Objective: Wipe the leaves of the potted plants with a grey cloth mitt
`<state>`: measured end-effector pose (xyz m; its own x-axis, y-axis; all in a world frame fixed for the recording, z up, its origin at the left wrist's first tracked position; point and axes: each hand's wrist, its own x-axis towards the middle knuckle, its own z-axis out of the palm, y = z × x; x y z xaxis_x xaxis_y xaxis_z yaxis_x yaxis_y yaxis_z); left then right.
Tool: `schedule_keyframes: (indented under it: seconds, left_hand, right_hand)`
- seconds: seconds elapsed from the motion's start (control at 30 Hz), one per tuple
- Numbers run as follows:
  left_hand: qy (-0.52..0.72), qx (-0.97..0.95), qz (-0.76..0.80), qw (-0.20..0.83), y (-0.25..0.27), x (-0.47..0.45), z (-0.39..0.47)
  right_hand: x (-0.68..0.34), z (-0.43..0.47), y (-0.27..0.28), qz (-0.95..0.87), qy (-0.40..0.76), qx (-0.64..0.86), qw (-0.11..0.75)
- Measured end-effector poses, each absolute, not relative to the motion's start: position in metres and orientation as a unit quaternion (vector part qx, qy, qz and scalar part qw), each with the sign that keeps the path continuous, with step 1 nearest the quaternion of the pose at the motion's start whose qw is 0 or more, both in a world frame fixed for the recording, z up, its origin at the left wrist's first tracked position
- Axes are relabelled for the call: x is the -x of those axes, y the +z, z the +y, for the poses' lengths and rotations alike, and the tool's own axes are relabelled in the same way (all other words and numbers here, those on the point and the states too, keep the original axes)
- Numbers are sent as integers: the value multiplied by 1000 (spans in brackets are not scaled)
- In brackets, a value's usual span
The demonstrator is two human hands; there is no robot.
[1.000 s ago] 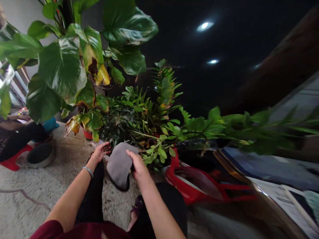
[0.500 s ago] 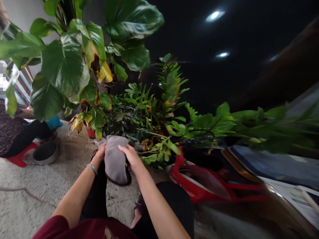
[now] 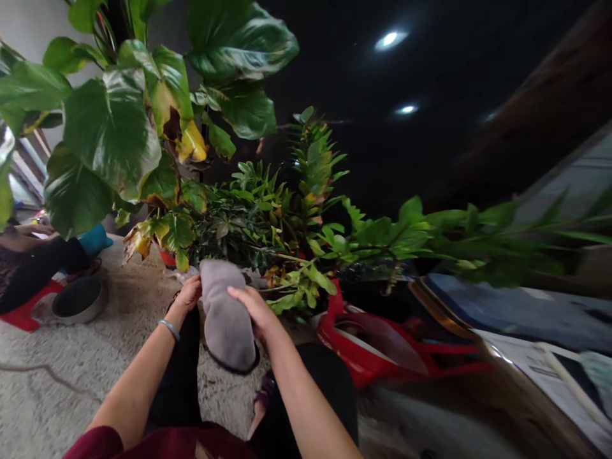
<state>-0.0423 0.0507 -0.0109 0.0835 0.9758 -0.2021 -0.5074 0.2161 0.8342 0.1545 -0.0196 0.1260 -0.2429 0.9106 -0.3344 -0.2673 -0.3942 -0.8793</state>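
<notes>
A soft grey fabric piece [image 3: 228,319] with a dark edge, long and rounded like a shoe sole, hangs in front of me above the concrete floor. It bends slightly across its middle. My right hand [image 3: 255,310] grips its right side, thumb on the grey face and the other fingers hidden behind. At the upper left edge is my left hand [image 3: 189,293], its fingers closed against the fabric; a silvery bangle circles that wrist. What exact kind of article this is, I cannot tell.
Leafy potted plants [image 3: 239,223] stand ahead. On the right are a red plastic item [image 3: 373,347] and a stack of flat things [image 3: 516,312]. At left, a person sits on a red stool [image 3: 23,312] beside a grey basin [image 3: 80,299].
The fabric piece has bent at its middle, its lower end shifting down and right. My left hand has moved slightly left and down its edge. The view has turned a little right.
</notes>
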Motion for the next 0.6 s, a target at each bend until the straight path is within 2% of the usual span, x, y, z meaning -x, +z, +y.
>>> schedule_keyframes:
  seconds: [0.13, 0.27, 0.33, 0.47, 0.6]
  left_hand:
    - [555, -288, 411, 663, -9, 45, 51]
    - [560, -288, 411, 659, -5, 44, 49]
    - [558, -283, 413, 662, -6, 41, 49]
    - [571, -259, 411, 662, -11, 37, 54]
    - [579, -246, 414, 658, -14, 43, 50]
  right_hand:
    - [-177, -44, 133, -384, 626, 469, 491]
    - [-199, -7, 167, -360, 487, 473, 640]
    - [-196, 13, 166, -327, 485, 471, 660]
    - [-175, -1, 130, -276, 626, 484, 545]
    - [-161, -54, 118, -302, 683, 488, 452]
